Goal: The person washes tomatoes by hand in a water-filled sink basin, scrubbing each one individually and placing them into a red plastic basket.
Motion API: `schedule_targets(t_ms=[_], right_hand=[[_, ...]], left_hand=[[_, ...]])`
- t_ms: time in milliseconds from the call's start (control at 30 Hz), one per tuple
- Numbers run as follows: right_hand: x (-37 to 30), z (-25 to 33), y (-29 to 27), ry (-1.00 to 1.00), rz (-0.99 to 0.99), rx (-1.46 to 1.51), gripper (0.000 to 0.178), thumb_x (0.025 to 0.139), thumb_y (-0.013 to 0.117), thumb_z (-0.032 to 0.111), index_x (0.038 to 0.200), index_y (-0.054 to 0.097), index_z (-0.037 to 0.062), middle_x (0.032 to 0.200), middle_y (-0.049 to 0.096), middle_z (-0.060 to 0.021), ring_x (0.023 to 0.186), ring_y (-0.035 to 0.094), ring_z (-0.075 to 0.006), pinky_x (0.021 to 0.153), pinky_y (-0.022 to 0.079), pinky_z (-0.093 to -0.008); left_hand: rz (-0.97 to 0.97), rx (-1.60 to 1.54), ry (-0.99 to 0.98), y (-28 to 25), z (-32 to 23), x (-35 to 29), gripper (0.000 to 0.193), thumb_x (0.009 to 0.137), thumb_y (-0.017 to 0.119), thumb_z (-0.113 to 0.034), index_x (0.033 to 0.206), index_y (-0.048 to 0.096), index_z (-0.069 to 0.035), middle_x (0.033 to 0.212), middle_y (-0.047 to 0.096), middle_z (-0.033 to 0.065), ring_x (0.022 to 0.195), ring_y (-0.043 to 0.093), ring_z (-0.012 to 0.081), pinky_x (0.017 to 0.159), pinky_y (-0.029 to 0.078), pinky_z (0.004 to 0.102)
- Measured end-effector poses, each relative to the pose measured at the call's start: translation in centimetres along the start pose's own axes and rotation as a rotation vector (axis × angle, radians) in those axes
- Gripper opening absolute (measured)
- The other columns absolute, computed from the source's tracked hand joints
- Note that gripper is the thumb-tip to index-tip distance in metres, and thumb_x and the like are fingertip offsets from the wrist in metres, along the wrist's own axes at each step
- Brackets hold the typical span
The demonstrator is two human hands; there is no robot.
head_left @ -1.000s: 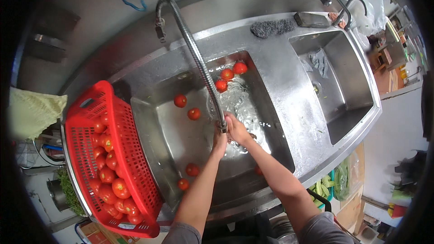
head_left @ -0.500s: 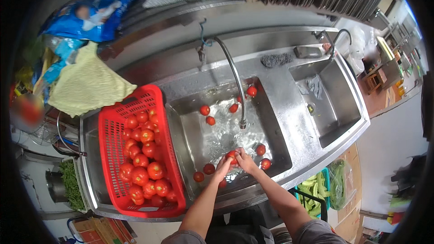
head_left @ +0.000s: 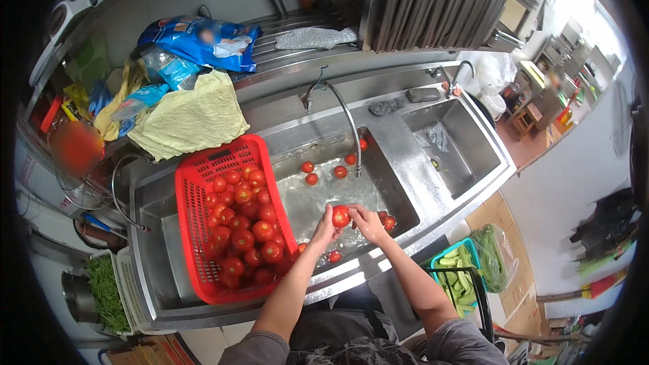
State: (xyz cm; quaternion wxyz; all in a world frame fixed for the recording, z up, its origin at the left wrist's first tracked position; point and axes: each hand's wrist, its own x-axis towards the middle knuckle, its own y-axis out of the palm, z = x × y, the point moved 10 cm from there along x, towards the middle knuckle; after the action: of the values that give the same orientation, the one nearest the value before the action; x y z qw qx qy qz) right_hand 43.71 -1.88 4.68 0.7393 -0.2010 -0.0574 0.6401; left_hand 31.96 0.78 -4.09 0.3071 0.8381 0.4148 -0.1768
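Note:
I hold a red tomato (head_left: 341, 215) between both hands over the water in the middle sink basin (head_left: 289, 186). My left hand (head_left: 325, 228) grips its left side with the thumb up. The fingers of my right hand (head_left: 368, 223) curl against its right side. Several tomatoes float near the far side, one of them a tomato (head_left: 311, 179) at the left. More lie in the water close to my wrists, such as a tomato (head_left: 334, 256) between my forearms. Left of the basin, a red plastic basket (head_left: 188, 213) holds many tomatoes.
A curved faucet (head_left: 353, 125) hangs over the basin. At the right is a smaller sink (head_left: 466, 155) with a grey cloth. A yellow-green towel (head_left: 196, 116) drapes from the shelf toward the basket. Below right stands a teal basket (head_left: 436, 257) of cut green vegetables.
My view has shifted, so the sink and basket appear farther right or higher. Both hands have come up from the water with the tomato, which now shows more fully between them.

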Motion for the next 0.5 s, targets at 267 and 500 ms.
schedule_targets(t_ms=[267,500], right_hand=[[-1.8,4.0,-0.4,-0.074,-0.156,-0.105,0.040,0.102,0.030,0.034,0.116,0.052,0.0042,0.091,0.064,-0.0257,0.079,0.066,-0.0362,0.069,0.049,-0.0438],[-2.7,11.2,-3.8,-0.272,-0.219,-0.174,0.030,0.098,0.034,0.019,0.104,0.056,0.0003,0.095,0.064,-0.0231,0.084,0.064,-0.0430,0.072,0.051,-0.0461]], left_hand=[[-0.061,0.232,0.107,2.9,-5.6,-6.0,0.060,0.098,0.022,-0.062,0.103,0.049,-0.009,0.060,0.050,0.0021,0.044,0.044,0.0103,0.040,0.034,0.0246],[-0.313,0.526,0.498,6.4,-15.6,-10.2,0.061,0.100,0.023,-0.052,0.099,0.059,-0.003,0.068,0.062,0.0116,0.051,0.058,0.0194,0.049,0.046,0.0309]])
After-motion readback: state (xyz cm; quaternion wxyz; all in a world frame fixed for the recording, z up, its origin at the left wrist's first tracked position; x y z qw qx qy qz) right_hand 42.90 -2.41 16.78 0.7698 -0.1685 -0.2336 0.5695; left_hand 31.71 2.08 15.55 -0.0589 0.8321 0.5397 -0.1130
